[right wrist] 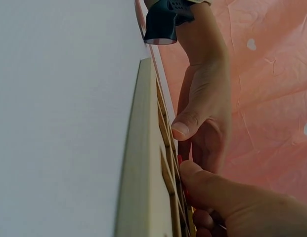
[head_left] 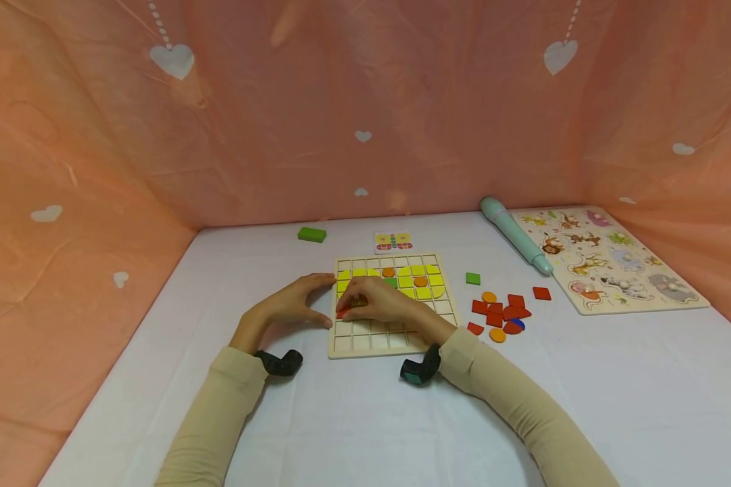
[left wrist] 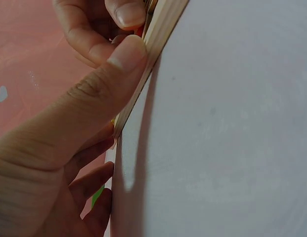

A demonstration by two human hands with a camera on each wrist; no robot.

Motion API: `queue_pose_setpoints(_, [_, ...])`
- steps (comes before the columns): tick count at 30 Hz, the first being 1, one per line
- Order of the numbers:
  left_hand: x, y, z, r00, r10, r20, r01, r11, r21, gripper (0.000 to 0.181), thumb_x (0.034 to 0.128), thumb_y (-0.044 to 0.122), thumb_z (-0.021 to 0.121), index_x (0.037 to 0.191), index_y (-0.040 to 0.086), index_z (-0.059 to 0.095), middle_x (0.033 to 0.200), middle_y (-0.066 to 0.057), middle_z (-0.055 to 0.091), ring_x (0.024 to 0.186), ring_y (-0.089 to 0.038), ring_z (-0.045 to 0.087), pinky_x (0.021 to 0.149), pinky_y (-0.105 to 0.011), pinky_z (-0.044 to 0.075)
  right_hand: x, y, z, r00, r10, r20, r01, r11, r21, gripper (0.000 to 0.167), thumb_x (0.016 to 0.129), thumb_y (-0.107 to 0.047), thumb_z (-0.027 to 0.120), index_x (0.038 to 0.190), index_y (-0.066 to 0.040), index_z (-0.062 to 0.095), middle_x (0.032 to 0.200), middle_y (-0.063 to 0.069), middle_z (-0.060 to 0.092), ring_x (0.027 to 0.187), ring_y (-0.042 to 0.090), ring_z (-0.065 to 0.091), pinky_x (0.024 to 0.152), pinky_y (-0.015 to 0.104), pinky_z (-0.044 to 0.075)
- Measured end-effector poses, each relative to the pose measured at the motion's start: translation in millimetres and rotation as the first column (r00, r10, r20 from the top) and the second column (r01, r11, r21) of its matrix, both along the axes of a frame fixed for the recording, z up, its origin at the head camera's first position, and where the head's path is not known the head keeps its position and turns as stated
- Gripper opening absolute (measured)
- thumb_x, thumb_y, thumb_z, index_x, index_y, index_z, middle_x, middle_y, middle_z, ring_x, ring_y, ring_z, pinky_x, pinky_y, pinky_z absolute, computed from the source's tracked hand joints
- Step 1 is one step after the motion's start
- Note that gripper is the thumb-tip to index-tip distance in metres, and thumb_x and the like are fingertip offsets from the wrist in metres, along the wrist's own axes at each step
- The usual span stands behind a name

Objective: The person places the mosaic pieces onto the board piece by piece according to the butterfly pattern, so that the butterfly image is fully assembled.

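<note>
My right hand (head_left: pixel 382 299) reaches over a wooden grid board (head_left: pixel 365 354) and pinches a red tile (head_left: pixel 341 314) at the board's left side. In the right wrist view the red tile (right wrist: pixel 180 159) shows at the thumb tip, just above the grid. My left hand (head_left: pixel 288 302) lies along the left edge of the board, its thumb and fingers extended; in the left wrist view the thumb touches the wooden edge. Yellow tiles (head_left: pixel 423 293), orange discs (head_left: pixel 421 281) and a green square (head_left: pixel 390 282) fill some upper cells. My right hand covers part of the grid.
A butterfly pattern card (head_left: pixel 394 241) lies behind the board, with a green block (head_left: pixel 312 235) to its left. Loose red tiles (head_left: pixel 495 318), orange discs and a green square (head_left: pixel 472 278) lie at right. Beyond them are a teal stick (head_left: pixel 516 233) and an animal puzzle (head_left: pixel 615 264).
</note>
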State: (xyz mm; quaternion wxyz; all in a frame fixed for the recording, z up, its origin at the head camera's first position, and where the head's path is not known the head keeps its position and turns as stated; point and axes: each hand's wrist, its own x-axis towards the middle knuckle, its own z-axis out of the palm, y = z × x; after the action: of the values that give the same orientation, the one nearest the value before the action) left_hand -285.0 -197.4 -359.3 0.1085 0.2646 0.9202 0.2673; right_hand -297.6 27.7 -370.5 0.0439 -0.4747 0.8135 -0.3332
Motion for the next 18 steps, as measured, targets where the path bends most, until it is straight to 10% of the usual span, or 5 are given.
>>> queue_pose_setpoints(18, [-0.5, 2.0, -2.2, 1.0, 0.029, 0.003, -0.029, 0.999, -0.025, 0.09, 0.0695, 0.034, 0.082, 0.142, 0.006, 0.037, 0.15, -0.012, 0.03, 0.139, -0.031, 0.022, 0.113, -0.049, 0.018, 0.6, 49, 38.5, 0.997, -0.072, -0.003, 0.07, 0.983, -0.171, 0.021, 0.084, -0.012, 0.07, 0.102, -0.002, 0.069, 0.099, 0.011, 0.066, 0.086, 0.018, 0.058, 0.077, 0.034, 0.053])
